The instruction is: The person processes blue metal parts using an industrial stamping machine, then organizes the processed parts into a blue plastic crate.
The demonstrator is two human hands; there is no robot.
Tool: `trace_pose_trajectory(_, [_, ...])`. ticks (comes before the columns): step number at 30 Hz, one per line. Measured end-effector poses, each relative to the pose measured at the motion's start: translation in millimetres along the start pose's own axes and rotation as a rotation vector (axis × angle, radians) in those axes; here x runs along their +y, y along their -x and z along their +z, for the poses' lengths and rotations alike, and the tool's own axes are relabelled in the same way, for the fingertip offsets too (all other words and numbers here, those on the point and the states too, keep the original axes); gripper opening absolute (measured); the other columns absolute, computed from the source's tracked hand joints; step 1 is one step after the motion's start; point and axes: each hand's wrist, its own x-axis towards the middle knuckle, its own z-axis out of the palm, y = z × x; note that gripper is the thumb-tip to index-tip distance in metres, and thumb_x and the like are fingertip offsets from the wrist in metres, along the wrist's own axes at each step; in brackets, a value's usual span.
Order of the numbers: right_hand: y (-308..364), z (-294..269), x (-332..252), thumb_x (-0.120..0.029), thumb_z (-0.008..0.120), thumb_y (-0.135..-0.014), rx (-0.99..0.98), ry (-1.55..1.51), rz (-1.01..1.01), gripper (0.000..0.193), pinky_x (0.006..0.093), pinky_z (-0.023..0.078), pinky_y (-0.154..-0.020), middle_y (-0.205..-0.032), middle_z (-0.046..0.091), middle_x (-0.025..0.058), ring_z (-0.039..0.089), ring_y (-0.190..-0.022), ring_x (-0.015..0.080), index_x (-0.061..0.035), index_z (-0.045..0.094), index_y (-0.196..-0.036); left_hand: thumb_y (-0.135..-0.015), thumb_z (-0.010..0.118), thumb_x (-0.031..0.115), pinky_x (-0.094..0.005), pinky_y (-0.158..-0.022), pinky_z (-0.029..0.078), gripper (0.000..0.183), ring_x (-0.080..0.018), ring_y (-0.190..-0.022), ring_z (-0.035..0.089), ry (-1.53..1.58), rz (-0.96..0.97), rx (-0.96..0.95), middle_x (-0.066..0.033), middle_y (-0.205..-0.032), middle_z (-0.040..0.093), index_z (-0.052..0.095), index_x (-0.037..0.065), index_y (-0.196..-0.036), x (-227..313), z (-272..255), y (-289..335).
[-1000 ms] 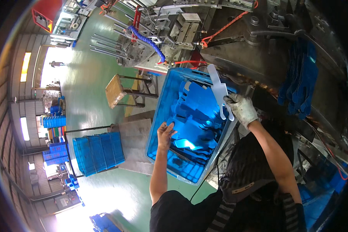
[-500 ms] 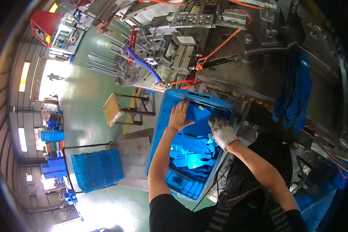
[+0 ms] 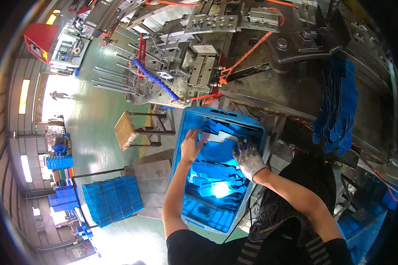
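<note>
A blue plastic crate [image 3: 177, 152] sits in front of me with several flat blue pieces [image 3: 216, 169] lying in overlapping rows; many have rounded, finger-like ends. Inside its left wall is my bare left hand [image 3: 191, 147], fingers stretched out and apart beside a broad blue piece [image 3: 215, 150]. My right hand [image 3: 250, 161], in a greyish-white work glove, rests at the right ends of the pieces with its fingers spread. Neither hand grips a piece that I can see. More blue pieces [image 3: 220, 128] lie at the crate's far end.
A stack of similar blue pieces [image 3: 339, 106] lies on the metal bench [image 3: 292, 90] at the right. Machinery with a blue coiled hose [image 3: 154, 79] stands beyond the crate. To the left are a wooden-topped stool [image 3: 127, 130] and stacked blue crates [image 3: 112, 201]. A person [image 3: 59, 95] stands far off.
Both hands have drawn slightly back toward me, and the right fingers have spread. The blue pieces at the crate's far end, hidden before, now show.
</note>
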Motion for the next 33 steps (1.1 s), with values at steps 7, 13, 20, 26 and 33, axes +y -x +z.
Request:
trace_pose_trajectory(7, [14,21,-16,-0.02,0.035,-0.088,-0.123,-0.061,-0.08,0.038,0.0445,0.04,-0.087,-0.132,0.033,0.0249,0.047,-0.11,0.0335,-0.0006,0.045,-0.119,-0.065,0.071,0.021,-0.0333,-0.064,0.047,0.034,-0.0234,-0.069,0.059,0.247,-0.2,-0.216,-0.0096,-0.077,0.061,0.057,0.004,-0.091,-26,21,-15])
trace_pose_trajectory(13, [14,-16,-8,-0.029,0.054,-0.081,0.233,-0.639,-0.009,0.044,0.0408,0.04,-0.088,-0.125,0.042,0.0202,0.046,-0.111,0.0291,-0.0018,0.046,-0.114,-0.061,0.072,0.018,-0.0309,-0.059,0.043,0.023,-0.0214,-0.069,0.057,0.347,-0.169,-0.37,-0.0063,-0.073,0.058,0.059,0.006,-0.076,-21,-34,-13])
trace_pose_trajectory(20, [4,-66,29,-0.032,0.058,-0.078,0.698,-0.441,0.157,0.052,0.0393,0.043,-0.083,-0.111,0.049,0.0151,0.05,-0.097,0.0309,-0.0104,0.042,-0.122,-0.058,0.065,0.009,-0.0296,-0.056,0.039,0.012,-0.017,-0.07,0.051,-0.332,0.569,-0.003,-0.0017,-0.067,0.05,0.056,0.008,-0.066,112,-165,7])
trace_pose_trajectory(26, [22,-73,62,-0.011,0.059,-0.078,0.803,-0.693,0.148,0.03,0.0356,0.048,-0.07,-0.098,0.056,0.0118,0.057,-0.081,0.0284,-0.0091,0.053,-0.107,-0.056,0.066,0.008,-0.0312,-0.065,0.043,0.029,-0.0182,-0.08,0.053,-0.262,0.614,0.095,-0.0008,-0.088,0.056,0.064,0.01,-0.085,67,-111,75])
trace_pose_trajectory(33, [-16,-42,24,-0.023,0.057,-0.079,0.242,-0.575,0.023,0.048,0.0399,0.039,-0.089,-0.123,0.04,0.0209,0.048,-0.105,0.0336,-0.0064,0.039,-0.121,-0.059,0.072,0.013,-0.0393,-0.096,0.032,0.068,-0.0284,-0.12,0.034,-0.196,0.318,-0.16,-0.0104,-0.13,0.035,0.045,0.01,-0.121,23,-31,38])
